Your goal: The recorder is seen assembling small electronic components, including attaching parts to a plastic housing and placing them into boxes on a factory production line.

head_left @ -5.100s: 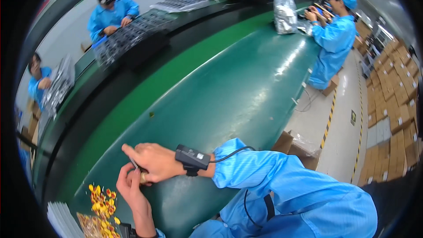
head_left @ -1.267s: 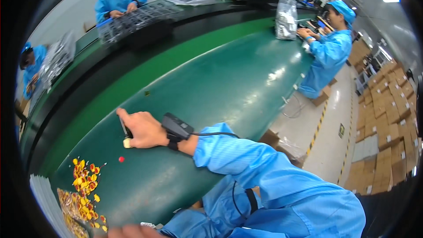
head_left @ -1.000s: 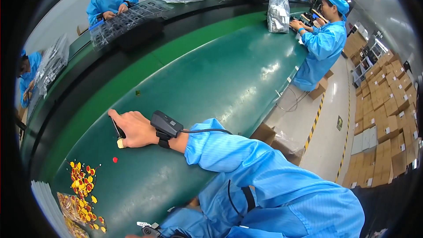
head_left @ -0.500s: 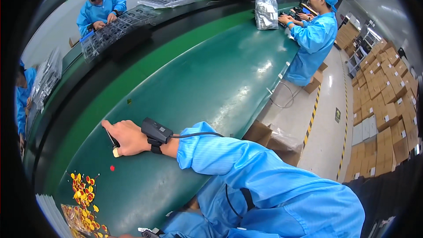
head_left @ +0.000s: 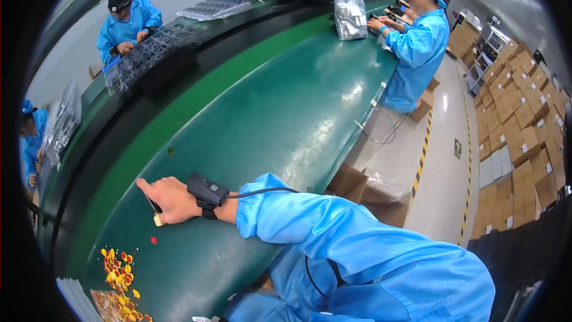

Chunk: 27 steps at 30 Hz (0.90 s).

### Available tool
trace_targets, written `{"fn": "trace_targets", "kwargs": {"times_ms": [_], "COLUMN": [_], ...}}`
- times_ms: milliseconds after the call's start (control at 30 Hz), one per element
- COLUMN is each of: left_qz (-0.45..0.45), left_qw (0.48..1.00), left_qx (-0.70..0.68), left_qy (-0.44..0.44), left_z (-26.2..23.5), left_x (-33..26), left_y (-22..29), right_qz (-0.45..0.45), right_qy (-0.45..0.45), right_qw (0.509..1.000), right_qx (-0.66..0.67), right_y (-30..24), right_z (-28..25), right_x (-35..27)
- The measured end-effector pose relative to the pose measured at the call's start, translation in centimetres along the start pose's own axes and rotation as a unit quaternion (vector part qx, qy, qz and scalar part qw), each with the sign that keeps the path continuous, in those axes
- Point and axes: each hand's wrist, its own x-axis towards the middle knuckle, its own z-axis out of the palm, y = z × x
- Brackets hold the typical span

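Note:
My right hand (head_left: pixel 174 199) is low over the green work surface (head_left: pixel 262 119), its fingers pointing left and closed on a thin dark tool (head_left: pixel 154 205). The fingers hide most of that tool, so its exact kind is unclear. A pale yellow finger cot (head_left: pixel 158 219) covers the thumb tip. Just below the hand lies a small red piece (head_left: pixel 154 240). Farther down on the left, several small yellow-and-red pieces (head_left: pixel 118 271) are scattered, with more in or under a clear plastic bag (head_left: pixel 102 302). My left hand is out of view.
A black device (head_left: pixel 207 189) with a cable is strapped to my right wrist. Co-workers in blue sit across the green belt beside clear trays (head_left: pixel 149 49); another person (head_left: pixel 417 42) stands at the far right near a clear bag (head_left: pixel 350 11). Open cartons (head_left: pixel 348 182) stand beside the table.
The whole view has shifted slightly, so the table and my right hand appear lower. My right hand keeps its grip and pose. A sliver of skin at the lower edge has left the picture.

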Motion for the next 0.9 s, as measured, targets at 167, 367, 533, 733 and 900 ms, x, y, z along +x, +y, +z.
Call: {"fn": "trace_targets", "kwargs": {"times_ms": [167,367,533,733,900], "left_qz": [-0.078,-0.026,-0.059,-0.07,-0.107], "left_qw": [0.715,0.569,0.609,0.613,0.64], "left_qx": [0.664,0.742,0.649,0.614,0.6], "left_qy": [0.204,0.354,0.452,0.492,0.469], "left_z": [-4.2,-14.9,-14.9,-14.4,-13.5], "left_x": [1.7,-2.8,-3.4,-3.6,-3.9], "left_y": [4.5,10.7,9.7,9.1,7.8], "right_qz": [-0.008,-0.001,-0.046,-0.041,0.058], "right_qy": [-0.007,0.043,0.054,0.004,-0.064], "right_qw": [1.0,0.998,0.988,0.982,0.99], "right_qx": [0.001,-0.039,-0.134,-0.184,-0.108], "right_y": [-0.4,-0.6,-1.1,-1.7,-1.7], "right_z": [0.5,-0.5,-1.3,-1.1,-1.6], "right_x": [0.1,-0.3,-0.6,-0.9,-0.6]}}
